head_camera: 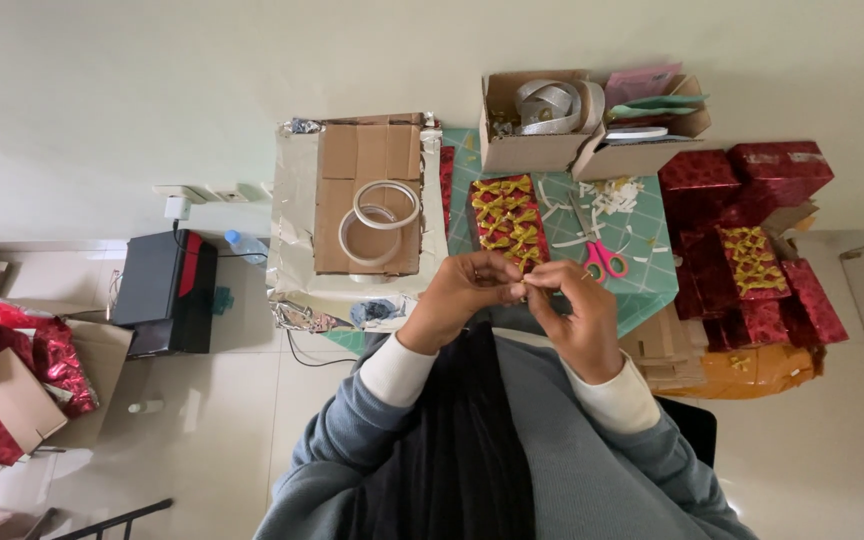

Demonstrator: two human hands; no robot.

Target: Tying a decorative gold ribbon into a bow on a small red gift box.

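Pinching a small gold bow (522, 289) between my left hand (459, 297) and right hand (577, 310), above the mat (652, 270); scissors (600, 258), bow strip (508, 222) and tape rolls (380, 215) lie beyond.

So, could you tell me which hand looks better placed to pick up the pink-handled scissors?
Probably the right hand. The pink-handled scissors lie on the green cutting mat just above it, while the left hand sits further over, beside the cardboard piece with tape rolls. Both hands pinch a small gold bow.
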